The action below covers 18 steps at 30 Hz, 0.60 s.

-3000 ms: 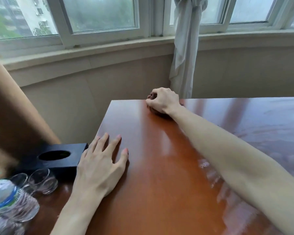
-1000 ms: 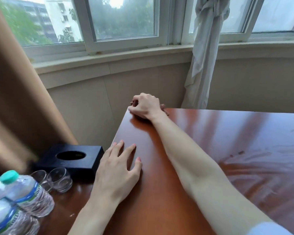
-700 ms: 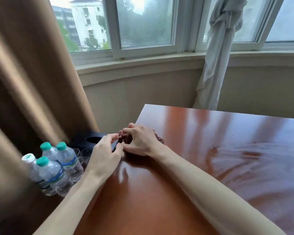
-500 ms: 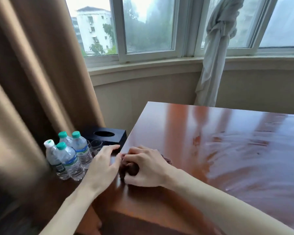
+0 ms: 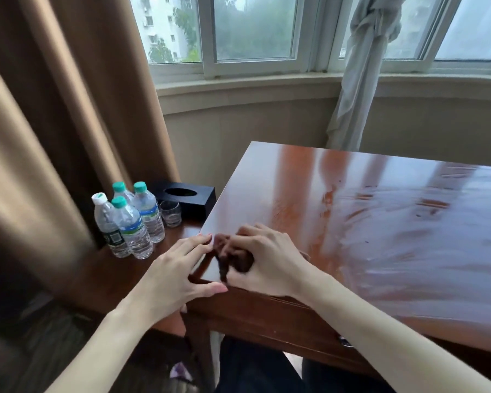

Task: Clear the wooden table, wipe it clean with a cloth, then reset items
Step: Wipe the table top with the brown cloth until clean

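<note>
Cloth (image 5: 233,258) bunched at the near left corner of the wooden table (image 5: 380,222), gripped by the right hand (image 5: 270,265).

The right hand's fingers curled round the dark brown cloth and pressed it onto the tabletop right at the corner. The left hand (image 5: 176,276) lay just beside it, fingers straight and loosely spread, fingertips resting on the table edge and thumb stretched toward the cloth. Beyond the left hand, on a lower surface, stood four water bottles (image 5: 128,222), a small glass (image 5: 170,213) and a black tissue box (image 5: 189,198). Wet streaks showed on the tabletop to the right of the right hand.
</note>
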### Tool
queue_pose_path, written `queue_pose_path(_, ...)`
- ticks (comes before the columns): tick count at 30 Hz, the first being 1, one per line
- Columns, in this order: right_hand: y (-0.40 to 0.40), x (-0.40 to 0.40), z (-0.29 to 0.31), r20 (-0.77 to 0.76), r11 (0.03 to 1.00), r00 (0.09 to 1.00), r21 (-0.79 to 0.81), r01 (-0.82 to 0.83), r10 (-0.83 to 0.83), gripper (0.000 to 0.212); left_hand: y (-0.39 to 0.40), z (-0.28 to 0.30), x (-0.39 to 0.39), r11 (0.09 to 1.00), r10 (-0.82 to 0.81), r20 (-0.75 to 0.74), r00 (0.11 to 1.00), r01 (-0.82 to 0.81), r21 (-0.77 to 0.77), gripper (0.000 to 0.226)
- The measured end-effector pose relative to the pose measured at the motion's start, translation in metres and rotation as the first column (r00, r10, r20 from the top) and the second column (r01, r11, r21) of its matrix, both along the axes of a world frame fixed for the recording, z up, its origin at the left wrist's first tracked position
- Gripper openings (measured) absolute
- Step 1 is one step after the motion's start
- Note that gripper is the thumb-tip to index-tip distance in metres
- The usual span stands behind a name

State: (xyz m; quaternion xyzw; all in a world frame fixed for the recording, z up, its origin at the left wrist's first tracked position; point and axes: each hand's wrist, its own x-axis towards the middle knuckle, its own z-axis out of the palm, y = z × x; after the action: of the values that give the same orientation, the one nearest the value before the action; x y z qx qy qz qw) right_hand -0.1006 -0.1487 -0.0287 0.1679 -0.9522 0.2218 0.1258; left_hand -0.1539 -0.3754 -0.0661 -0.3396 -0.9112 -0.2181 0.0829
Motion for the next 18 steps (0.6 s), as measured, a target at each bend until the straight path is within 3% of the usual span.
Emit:
queue_pose_path(2,0.028,0.000,0.004,0.015,0.999,0.999,0.031,0.040,-0.040,0.033,0.001,-0.003,0.005,0.999,0.014,0.017,1.000,-0.014,0.030,0.094)
queue_pose_path(4,0.058,-0.035,0.009,-0.040,0.967,0.966,0.015,0.255,-0.255,0.036,0.002,-0.002,0.007,1.000,0.023,0.031,0.999,-0.023,0.005,0.099)
queue_pose_path(7,0.063,-0.085,0.014,-0.024,0.818,0.818,-0.008,0.575,-0.575,0.035,0.004,0.013,0.007,0.994,0.033,0.068,0.997,-0.026,-0.103,0.105)
queue_pose_path(9,0.037,-0.082,0.015,-0.016,0.821,0.821,0.013,0.570,-0.570,0.037,0.006,0.021,0.006,0.989,0.010,0.103,0.995,0.005,-0.145,0.108)
queue_pose_path(12,0.004,-0.003,0.002,-0.032,0.956,0.955,-0.033,0.292,-0.293,0.031,0.010,0.013,0.008,0.992,-0.051,0.084,0.995,0.060,-0.110,0.111)
queue_pose_path(14,0.014,0.048,-0.004,-0.010,0.976,0.978,-0.064,0.209,-0.210,0.029,0.014,0.001,0.009,0.993,-0.058,0.014,0.998,0.059,-0.105,0.106)
queue_pose_path(16,0.050,0.043,0.000,-0.047,0.951,0.950,-0.038,0.307,-0.308,0.032,0.015,-0.005,0.008,0.994,-0.041,-0.013,0.999,0.040,-0.103,0.105)
queue_pose_path(18,0.084,0.003,0.004,-0.100,0.867,0.861,-0.032,0.498,-0.498,0.031,0.015,-0.004,0.008,0.992,-0.045,-0.019,0.999,0.043,-0.118,0.106)
